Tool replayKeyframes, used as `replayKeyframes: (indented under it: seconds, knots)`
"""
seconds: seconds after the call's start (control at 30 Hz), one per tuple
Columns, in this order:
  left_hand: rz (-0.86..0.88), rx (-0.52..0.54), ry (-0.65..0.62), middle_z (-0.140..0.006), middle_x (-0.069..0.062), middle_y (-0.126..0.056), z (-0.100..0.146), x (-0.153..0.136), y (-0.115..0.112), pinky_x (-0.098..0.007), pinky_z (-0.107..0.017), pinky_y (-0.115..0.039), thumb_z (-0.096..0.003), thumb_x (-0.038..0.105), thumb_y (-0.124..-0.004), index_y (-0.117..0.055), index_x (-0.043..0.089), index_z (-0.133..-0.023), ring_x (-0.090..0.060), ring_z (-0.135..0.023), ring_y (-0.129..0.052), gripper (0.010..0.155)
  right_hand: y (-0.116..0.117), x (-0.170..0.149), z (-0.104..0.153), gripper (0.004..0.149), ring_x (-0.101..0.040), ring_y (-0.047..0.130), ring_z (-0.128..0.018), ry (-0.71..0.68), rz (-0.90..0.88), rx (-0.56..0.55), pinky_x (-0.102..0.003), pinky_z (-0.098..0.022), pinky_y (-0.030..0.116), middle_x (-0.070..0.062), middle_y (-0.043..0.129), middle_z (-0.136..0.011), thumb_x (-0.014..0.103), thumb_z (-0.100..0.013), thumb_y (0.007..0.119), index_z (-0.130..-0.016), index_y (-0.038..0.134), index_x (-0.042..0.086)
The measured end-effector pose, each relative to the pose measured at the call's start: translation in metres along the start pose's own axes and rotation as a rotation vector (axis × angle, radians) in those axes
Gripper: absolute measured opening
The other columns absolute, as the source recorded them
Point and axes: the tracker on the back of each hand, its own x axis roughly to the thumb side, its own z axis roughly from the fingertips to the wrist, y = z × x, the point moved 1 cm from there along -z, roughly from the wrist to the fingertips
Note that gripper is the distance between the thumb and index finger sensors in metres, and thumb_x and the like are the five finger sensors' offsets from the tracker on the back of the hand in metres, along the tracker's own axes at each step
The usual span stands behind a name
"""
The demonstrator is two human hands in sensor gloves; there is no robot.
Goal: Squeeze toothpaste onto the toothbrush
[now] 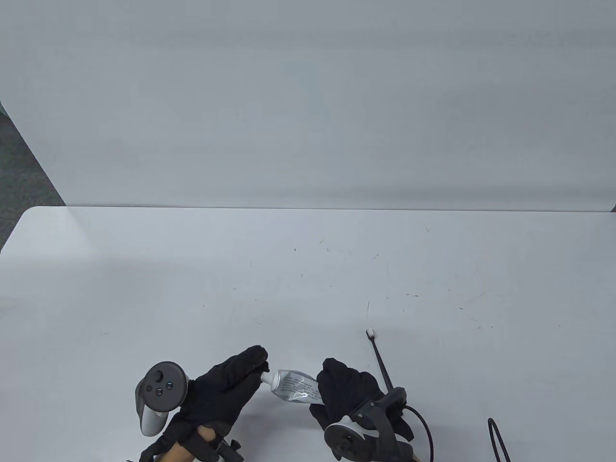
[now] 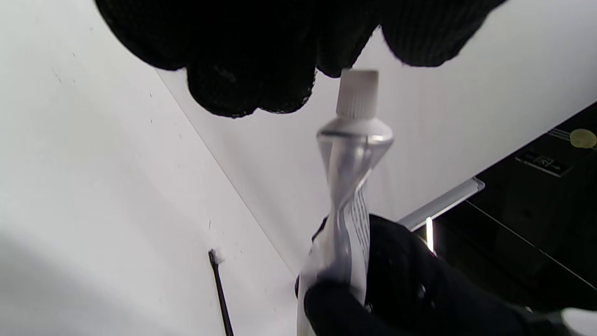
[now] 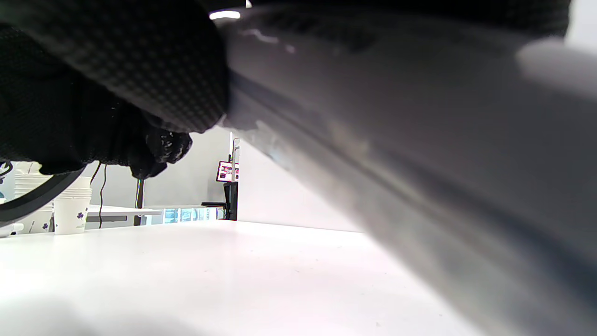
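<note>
A silver toothpaste tube [image 1: 296, 387] with a white cap [image 1: 265, 378] is held above the table's front edge. My right hand [image 1: 349, 387] grips the tube's body, which fills the right wrist view [image 3: 396, 140]. My left hand [image 1: 226, 385] reaches to the cap end, its fingertips [image 1: 257, 360] over the cap. In the left wrist view the cap [image 2: 357, 93] is still on the tube, its sides bare, its tip against my fingers [image 2: 252, 84]. A black toothbrush [image 1: 381, 361] lies on the table just right of my right hand, its white bristle head [image 1: 370, 332] pointing away.
A black cable loop [image 1: 498, 440] lies at the front right. The white table [image 1: 308, 269] ends at a white wall panel behind. Paper cups [image 3: 70, 207] stand far off on another table in the right wrist view.
</note>
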Motion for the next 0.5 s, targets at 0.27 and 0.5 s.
replayKeyframes:
  seconds: [0.27, 0.5]
  knots:
    - [-0.242, 0.067, -0.035, -0.076, -0.008, -0.087, 0.002, 0.017, -0.010, -0.059, -0.057, -0.072, -0.0469, 0.045, -0.069, -0.071, 0.021, -0.092, -0.032, -0.066, -0.090, 0.051, -0.003, 0.011, 0.001, 0.053, -0.038, 0.097, -0.049, -0.048, 0.032, -0.030, -0.053, -0.030, 0.088, -0.020, 0.081, -0.082, 0.039, -0.039, 0.087, -0.072, 0.080, -0.001]
    - [-0.194, 0.119, 0.024, -0.068, -0.007, -0.093, 0.003, 0.009, -0.005, -0.060, -0.054, -0.075, -0.0368, 0.066, -0.057, -0.077, 0.023, -0.086, -0.032, -0.058, -0.094, 0.069, -0.006, 0.016, 0.001, 0.052, -0.038, 0.097, -0.049, -0.065, 0.086, -0.050, -0.053, -0.029, 0.088, -0.019, 0.081, -0.082, 0.039, -0.039, 0.087, -0.072, 0.080, -0.001]
